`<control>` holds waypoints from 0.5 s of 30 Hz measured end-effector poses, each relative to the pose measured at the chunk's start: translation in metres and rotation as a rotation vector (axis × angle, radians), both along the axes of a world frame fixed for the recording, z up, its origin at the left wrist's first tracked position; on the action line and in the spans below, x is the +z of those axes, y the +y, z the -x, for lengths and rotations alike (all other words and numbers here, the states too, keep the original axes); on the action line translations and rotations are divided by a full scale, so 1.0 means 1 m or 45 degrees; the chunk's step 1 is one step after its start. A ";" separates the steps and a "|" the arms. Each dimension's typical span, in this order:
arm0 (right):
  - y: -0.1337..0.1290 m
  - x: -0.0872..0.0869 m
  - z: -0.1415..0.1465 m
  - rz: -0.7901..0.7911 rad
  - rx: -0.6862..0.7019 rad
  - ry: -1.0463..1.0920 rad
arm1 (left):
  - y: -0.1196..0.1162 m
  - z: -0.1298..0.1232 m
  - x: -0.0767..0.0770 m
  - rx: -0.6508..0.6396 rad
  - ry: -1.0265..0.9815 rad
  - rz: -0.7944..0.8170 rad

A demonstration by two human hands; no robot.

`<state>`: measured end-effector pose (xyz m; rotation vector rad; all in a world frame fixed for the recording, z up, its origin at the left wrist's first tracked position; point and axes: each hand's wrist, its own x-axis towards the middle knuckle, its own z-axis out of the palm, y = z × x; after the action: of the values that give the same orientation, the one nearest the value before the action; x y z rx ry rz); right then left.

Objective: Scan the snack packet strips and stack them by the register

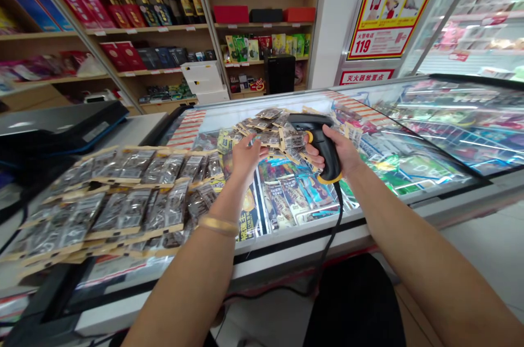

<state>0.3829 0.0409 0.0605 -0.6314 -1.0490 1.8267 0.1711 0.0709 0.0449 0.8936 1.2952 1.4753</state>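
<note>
My right hand [344,151] is wrapped round the grip of a black and yellow barcode scanner [326,153], whose head points left over a pile of small clear-and-brown packets [266,123] on the freezer's glass top. At the left edge of that pile is my left hand [246,160], its fingers bent near a packet; whether it grips one is too small to tell. Rows of similar packets [135,210] lie overlapping to the left of my left forearm. A black cable hangs from the scanner's grip.
Under the glass of the freezer [295,257] are coloured bags. A black device [61,129] stands at the left. Behind are shelves [262,25] with boxes and bottles, and a poster [397,3] on the right.
</note>
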 end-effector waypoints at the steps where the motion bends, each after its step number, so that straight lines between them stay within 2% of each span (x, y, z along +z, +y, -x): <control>1: 0.001 -0.001 0.000 -0.005 0.005 0.000 | -0.001 -0.001 0.000 -0.028 0.000 0.005; 4: 0.003 -0.004 -0.001 -0.018 0.033 0.001 | -0.003 -0.003 0.000 -0.033 -0.017 -0.051; 7: 0.004 -0.005 -0.001 -0.020 0.060 -0.006 | -0.005 -0.002 0.002 0.041 -0.064 -0.107; 11: 0.003 -0.005 -0.001 0.011 0.049 -0.008 | -0.009 -0.002 0.007 0.132 -0.183 -0.050; 15: 0.002 -0.004 0.001 0.040 0.041 -0.004 | -0.013 -0.002 0.014 0.089 -0.365 0.044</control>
<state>0.3819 0.0427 0.0566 -0.6393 -1.0396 1.8741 0.1730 0.0578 0.0586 0.5935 1.1444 1.5665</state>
